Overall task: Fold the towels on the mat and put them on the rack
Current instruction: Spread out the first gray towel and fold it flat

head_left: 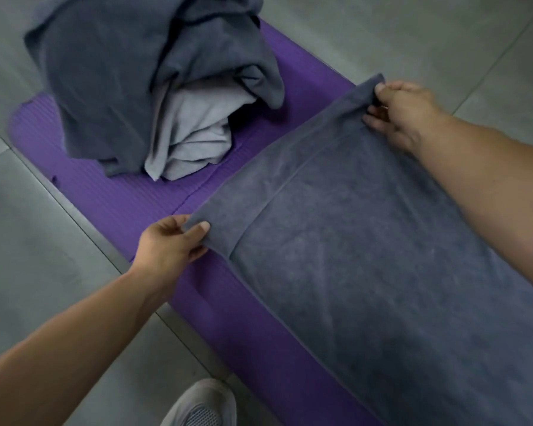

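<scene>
Grey floor tiles run under a purple mat, which lies diagonally from the upper middle down toward the lower right. Spread along the nearer part of the mat is a dark grey towel, lying mostly flat, its far end slightly raised off the mat.

Each far corner of that towel is held by one hand. The left hand pinches the left far corner between thumb and curled fingers, at the mat's left edge, with the cloth draping over the thumb. The right hand grips the right far corner, fingers curled round the hem, just past the mat's right edge and above the tiles. The towel stretches between the two hands, and the rest of it runs back toward the person under the right forearm.

Farther along the mat, well apart from both hands, sits a heap of unfolded towels: dark grey ones piled over a light grey towel that shows at the front of the heap.

A grey shoe stands on the tiles at the bottom edge, just beside the mat.
</scene>
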{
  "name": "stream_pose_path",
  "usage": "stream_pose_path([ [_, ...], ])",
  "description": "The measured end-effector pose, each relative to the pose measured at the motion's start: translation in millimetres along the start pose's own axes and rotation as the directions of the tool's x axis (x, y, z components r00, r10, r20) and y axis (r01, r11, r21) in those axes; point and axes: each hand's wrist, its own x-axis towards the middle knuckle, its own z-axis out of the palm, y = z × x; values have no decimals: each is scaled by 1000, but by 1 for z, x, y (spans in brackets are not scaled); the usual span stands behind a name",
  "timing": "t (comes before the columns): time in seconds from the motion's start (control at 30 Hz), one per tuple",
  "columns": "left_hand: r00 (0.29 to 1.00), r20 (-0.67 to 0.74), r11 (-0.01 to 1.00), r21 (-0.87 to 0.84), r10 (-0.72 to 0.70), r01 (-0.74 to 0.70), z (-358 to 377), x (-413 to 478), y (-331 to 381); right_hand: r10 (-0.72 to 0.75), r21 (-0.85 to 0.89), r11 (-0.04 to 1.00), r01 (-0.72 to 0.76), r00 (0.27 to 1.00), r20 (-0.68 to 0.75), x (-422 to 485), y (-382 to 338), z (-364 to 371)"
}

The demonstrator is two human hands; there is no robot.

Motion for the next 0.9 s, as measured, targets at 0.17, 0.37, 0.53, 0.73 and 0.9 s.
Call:
stream_pose_path([
  [0.17,956,258,965,182,141,-191,4,-16,6,14,76,997,-18,999,42,-13,8,-19],
  [0.37,695,718,560,563,32,-608,36,-56,13,66,68,995,-73,993,100,-47,8,-82],
  [0.53,519,843,388,529,-141,-754,125,-124,2,12,0,1000,-12,1000,-20,-80,19,-176],
  [0.73,409,909,517,387,-76,-764,234,-231,-119,-82,-92,994,62,970,-231,-135,68,-340],
  [0.9,409,910,597,360,-58,-717,278,-316,-225,-163,-303,952,39,903,-397,-184,112,-458],
])
